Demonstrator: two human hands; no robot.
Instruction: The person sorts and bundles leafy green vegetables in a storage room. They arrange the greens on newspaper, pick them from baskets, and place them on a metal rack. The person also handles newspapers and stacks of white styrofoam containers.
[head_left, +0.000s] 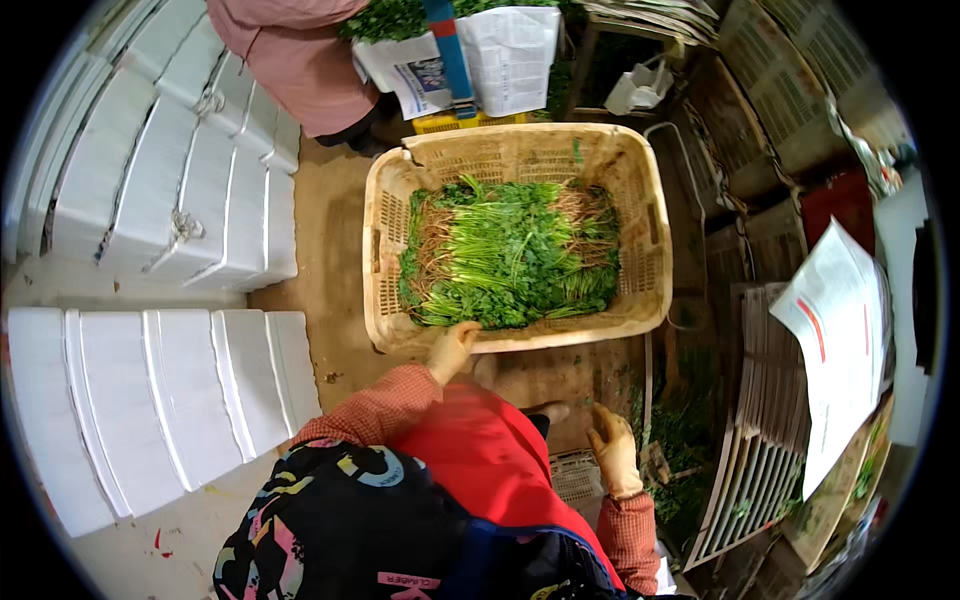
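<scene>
A large, worn, pale yellow plastic crate (525, 343) stands on the floor before me, holding rooted leafy green herbs (510, 255). The roots lie toward its left and right sides, with green stems and leaves between them. My left hand (454, 352), in a pale glove, is at the crate's near rim, left of its middle; its fingertips touch or overlap the rim, and whether they grip it cannot be told. My right hand (615, 448), also gloved, hangs below and right of the crate. Its fingers are bent and apart, with nothing seen in them.
Stacked white foam boxes (195, 390) line the left side. A person in pink (315, 75) is beyond the crate, beside greens with newspaper (510, 60) and a blue strap. Slatted racks (750, 487), a metal rod and a white sheet (840, 337) occupy the right. A small crate (576, 480) sits low.
</scene>
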